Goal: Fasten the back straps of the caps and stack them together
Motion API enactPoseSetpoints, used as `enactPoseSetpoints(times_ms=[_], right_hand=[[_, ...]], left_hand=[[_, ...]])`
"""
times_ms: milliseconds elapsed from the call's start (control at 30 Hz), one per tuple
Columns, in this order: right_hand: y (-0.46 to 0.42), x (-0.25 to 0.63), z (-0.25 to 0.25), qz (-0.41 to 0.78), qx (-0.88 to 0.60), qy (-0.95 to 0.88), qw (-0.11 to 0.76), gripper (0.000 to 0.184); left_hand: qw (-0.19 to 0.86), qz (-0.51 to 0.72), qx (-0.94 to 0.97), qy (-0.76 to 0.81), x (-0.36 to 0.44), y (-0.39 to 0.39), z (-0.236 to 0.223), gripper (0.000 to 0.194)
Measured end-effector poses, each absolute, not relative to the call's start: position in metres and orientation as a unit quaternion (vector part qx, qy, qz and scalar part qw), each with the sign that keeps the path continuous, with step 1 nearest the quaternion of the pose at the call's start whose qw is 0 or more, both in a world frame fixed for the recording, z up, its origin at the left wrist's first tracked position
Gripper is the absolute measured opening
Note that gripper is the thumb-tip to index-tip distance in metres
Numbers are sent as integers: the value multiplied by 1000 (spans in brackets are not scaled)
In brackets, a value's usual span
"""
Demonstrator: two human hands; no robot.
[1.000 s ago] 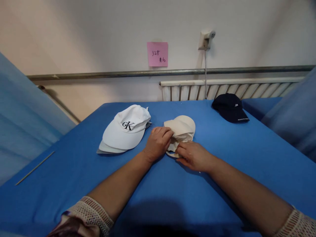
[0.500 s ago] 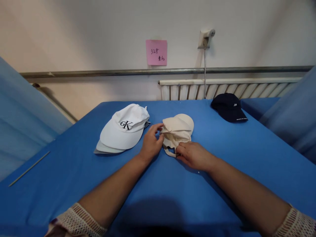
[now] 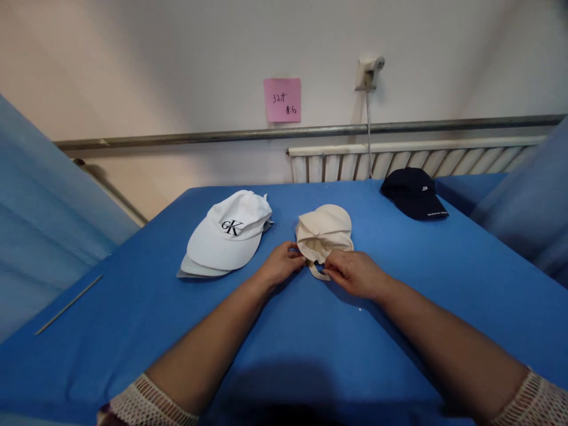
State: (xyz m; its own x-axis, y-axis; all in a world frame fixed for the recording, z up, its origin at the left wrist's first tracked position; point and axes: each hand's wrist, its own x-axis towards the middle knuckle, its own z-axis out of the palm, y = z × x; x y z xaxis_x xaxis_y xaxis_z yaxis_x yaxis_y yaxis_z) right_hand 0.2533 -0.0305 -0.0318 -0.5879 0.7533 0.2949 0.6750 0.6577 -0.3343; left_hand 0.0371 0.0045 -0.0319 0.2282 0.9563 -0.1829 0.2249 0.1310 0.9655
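A beige cap [image 3: 326, 228] lies on the blue-covered table, its brim pointing toward the wall and its back strap toward me. My left hand [image 3: 284, 263] pinches the cap's left rear edge beside the strap. On the other side, my right hand [image 3: 355, 273] grips the rear edge where the strap joins, its fingertips partly hidden. To the left rests a stack of caps, with a white cap [image 3: 231, 231] bearing black letters on top. Far to the right sits a dark navy cap [image 3: 415, 192] with small white marks.
A thin stick [image 3: 68, 305] lies near the table's left edge. Blue curtains [image 3: 39, 213] hang at both sides. Behind the table [image 3: 177, 343] are a metal rail [image 3: 222, 136], a white radiator [image 3: 417, 158], a plugged-in socket [image 3: 368, 74] and a pink note [image 3: 283, 100].
My left hand has slid from the beige cap's left side down to its rear edge near the strap. My right hand keeps its grip. The view has shifted slightly.
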Motion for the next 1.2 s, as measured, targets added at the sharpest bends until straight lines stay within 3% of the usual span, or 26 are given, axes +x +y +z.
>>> enactPoseSetpoints(times_ms=[100, 200, 400, 733, 900, 1200], right_hand=[[-27, 254, -36, 91, -432, -849, 290, 14], [-22, 257, -41, 90, -463, -808, 353, 35], [-16, 258, -43, 30, -517, -747, 416, 43], [-5, 256, -47, -31, -547, -724, 419, 32], [3, 260, -50, -63, -595, -720, 352, 13], [1, 258, -50, -54, -599, -712, 362, 21]], left_hand=[[600, 376, 478, 520, 43, 0, -31, 35], [624, 393, 446, 508, 46, -1, -31, 38], [531, 426, 508, 528, 50, 7, -41, 34], [492, 435, 611, 443, 58, 6, -54, 34], [472, 431, 635, 433, 60, 8, -59, 34], [463, 431, 637, 440, 58, 6, -58, 35]])
